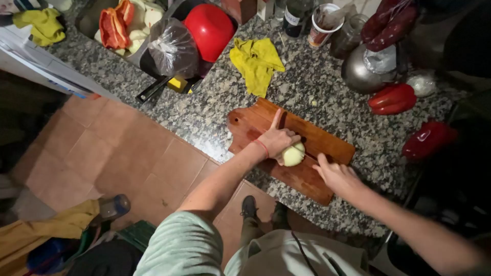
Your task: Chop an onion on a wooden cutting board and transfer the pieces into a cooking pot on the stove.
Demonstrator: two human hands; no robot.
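A brown wooden cutting board lies on the speckled granite counter. My left hand presses a pale, round peeled vegetable down on the board, with the thumb stretched out. My right hand is just right of the vegetable, closed around a dark knife whose blade rests across the vegetable's top. The blade is thin and partly hidden by both hands.
Red peppers lie to the right of the board, near a metal pot. A yellow cloth, a red bowl, a tied plastic bag and a tub of cut pepper pieces sit behind it. Bottles and a cup stand at the back.
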